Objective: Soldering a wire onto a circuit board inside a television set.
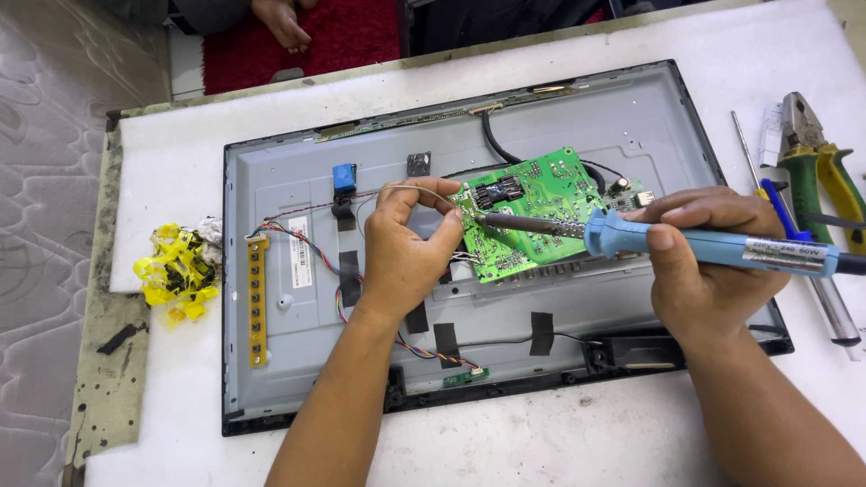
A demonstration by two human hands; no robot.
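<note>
Two bare forearms come up from the bottom edge, no sleeves anywhere in sight. The left hand wears nothing: no ring, no glove, no watch, no strap at the wrist. The right hand is just as plain, fingers uncovered, wrist uncovered. Nails are cut short on the fingers that show. No bandage or tape on either arm; clothing, if any, stays out of view.
</note>
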